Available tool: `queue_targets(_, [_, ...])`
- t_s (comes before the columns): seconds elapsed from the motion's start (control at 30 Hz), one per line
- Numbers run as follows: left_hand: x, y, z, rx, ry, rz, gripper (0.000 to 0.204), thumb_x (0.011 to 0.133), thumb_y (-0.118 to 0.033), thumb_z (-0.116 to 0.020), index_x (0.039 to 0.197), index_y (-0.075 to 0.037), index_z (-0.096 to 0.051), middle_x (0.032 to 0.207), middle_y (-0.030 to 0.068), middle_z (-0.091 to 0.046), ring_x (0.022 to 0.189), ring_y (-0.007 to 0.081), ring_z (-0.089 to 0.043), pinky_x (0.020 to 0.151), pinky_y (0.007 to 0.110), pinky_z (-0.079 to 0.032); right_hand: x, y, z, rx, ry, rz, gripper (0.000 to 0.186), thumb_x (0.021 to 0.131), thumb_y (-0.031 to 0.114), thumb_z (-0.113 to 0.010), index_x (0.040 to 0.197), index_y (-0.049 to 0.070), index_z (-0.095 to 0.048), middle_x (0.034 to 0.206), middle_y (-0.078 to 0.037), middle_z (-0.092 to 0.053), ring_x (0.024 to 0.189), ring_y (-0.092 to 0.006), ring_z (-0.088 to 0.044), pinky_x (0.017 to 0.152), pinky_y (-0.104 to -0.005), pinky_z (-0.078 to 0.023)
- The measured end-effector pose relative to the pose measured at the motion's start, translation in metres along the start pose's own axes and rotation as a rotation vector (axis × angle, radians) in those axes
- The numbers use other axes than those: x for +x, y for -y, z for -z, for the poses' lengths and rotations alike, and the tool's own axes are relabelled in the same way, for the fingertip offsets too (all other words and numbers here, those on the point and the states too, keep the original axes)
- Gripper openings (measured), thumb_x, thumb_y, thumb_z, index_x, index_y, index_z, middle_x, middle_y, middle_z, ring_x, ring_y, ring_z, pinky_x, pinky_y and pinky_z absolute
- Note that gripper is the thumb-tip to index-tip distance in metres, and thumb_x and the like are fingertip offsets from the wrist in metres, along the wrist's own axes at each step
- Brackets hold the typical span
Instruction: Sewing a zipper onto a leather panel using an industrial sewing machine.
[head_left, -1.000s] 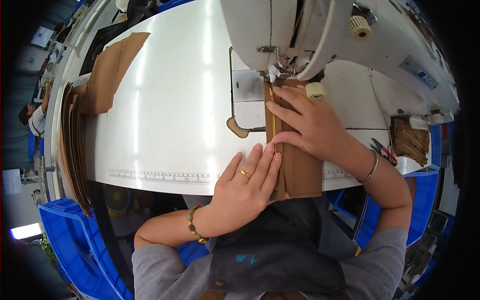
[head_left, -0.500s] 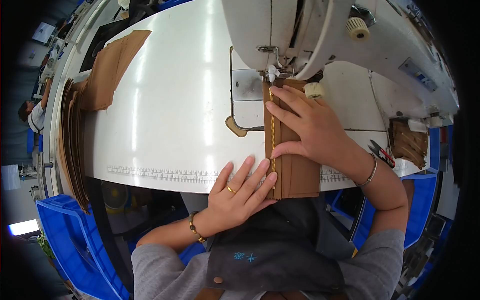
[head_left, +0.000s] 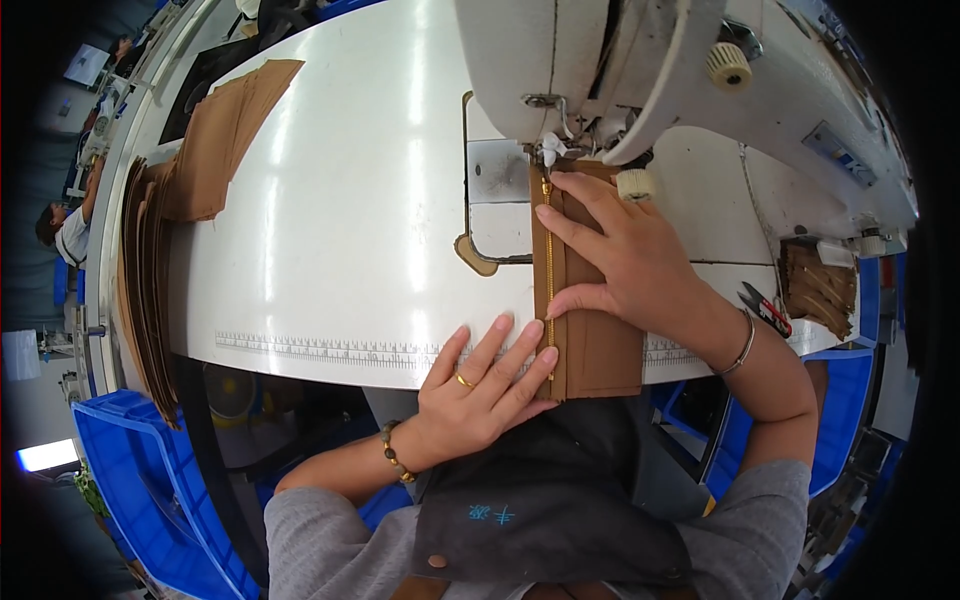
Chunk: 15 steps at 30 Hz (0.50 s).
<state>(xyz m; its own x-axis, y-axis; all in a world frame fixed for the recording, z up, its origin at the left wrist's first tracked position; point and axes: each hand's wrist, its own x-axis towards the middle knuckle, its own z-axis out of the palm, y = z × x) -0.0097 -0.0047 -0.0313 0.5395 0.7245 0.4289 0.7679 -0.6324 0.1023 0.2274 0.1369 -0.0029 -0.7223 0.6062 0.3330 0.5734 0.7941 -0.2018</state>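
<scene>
A brown fabric piece (head_left: 610, 355) with a gold metal zipper (head_left: 549, 260) along its left side lies lengthwise under the white sewing machine (head_left: 530, 50), its top end at the presser foot (head_left: 552, 150). My right hand (head_left: 635, 260) rests on it with fingers spread, fingertips on the zipper from just below the foot to midway down. My left hand (head_left: 470, 395), wearing a gold ring, lies open at the table's front edge, outer fingertips touching the lower end of the zippered piece. A metal throat plate (head_left: 495, 170) shows left of the fabric.
Brown fabric stacks (head_left: 225, 140) lie at the table's left. At the right are black-and-red snips (head_left: 770, 310) and bundled brown pieces (head_left: 815, 280). A printed ruler (head_left: 300, 345) runs along the front edge. Blue bins (head_left: 130, 460) flank the table. A co-worker (head_left: 70, 230) sits at far left.
My left hand has slid down and left toward the table's front edge, uncovering more of the zipper. My right hand stays on the fabric, its thumb slightly lower.
</scene>
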Motion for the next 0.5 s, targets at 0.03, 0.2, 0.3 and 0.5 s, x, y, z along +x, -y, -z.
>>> queue_targets(0.03, [0.000,0.000,0.000,0.001,-0.015,0.004,0.067,0.082,-0.049,-0.083,0.140,-0.018,-0.068,0.144,0.0078,-0.068,0.134,0.0303,-0.062,0.115,0.047,-0.040,0.000,0.000,0.000,0.005,-0.001,-0.001,0.090,0.077,0.067,-0.075,0.142,0.005,-0.063,0.151,-0.018,-0.052,0.130,-0.0370,-0.060,0.099,-0.0462,-0.050])
queue_targets(0.2, [0.003,-0.002,0.005,-0.014,0.009,0.025,0.067,0.082,-0.054,-0.082,0.139,-0.019,-0.069,0.144,0.0066,-0.067,0.137,0.0304,-0.061,0.117,0.049,-0.039,-0.002,0.002,0.001,-0.019,0.028,-0.007,0.093,0.074,0.069,-0.076,0.142,0.007,-0.063,0.150,-0.019,-0.052,0.132,-0.0384,-0.058,0.099,-0.0478,-0.049])
queue_targets(0.3, [-0.001,0.004,0.019,-0.150,0.063,0.012,0.066,0.083,-0.055,-0.081,0.136,-0.019,-0.071,0.144,0.0062,-0.067,0.139,0.0305,-0.059,0.119,0.050,-0.038,0.000,0.005,0.002,-0.008,-0.025,0.021,0.091,0.075,0.071,-0.076,0.136,0.003,-0.067,0.142,-0.019,-0.059,0.128,-0.0391,-0.059,0.111,-0.0527,-0.043])
queue_targets(0.5, [-0.048,0.107,0.093,0.335,-0.057,0.380,0.050,0.088,-0.036,-0.083,0.131,-0.012,-0.073,0.142,0.0086,-0.069,0.136,0.0323,-0.061,0.115,0.050,-0.043,0.002,0.006,0.005,-0.068,0.042,0.024,0.099,0.070,0.072,-0.078,0.141,0.004,-0.064,0.150,-0.018,-0.054,0.140,-0.0389,-0.053,0.103,-0.0484,-0.046])
